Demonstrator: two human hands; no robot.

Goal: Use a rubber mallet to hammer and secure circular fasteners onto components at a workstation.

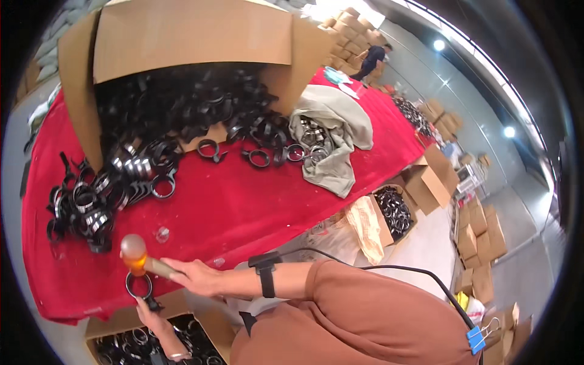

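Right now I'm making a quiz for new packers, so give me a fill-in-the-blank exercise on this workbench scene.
1. The right hand holds a small mallet by its ____ handle.
2. The left hand holds a black ____ clamp at the table's near edge.
3. The table is covered with a ____ cloth.
4. More black clamps spill from the tipped ____ box at the back.

Missing words: wooden; ring; red; cardboard

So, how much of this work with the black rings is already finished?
Done: black rings fill the box at the table edge and another box on the floor. In hand: the left hand holds one ring on the red table, the right hand a small mallet. Left: a big pile spills from the large carton.
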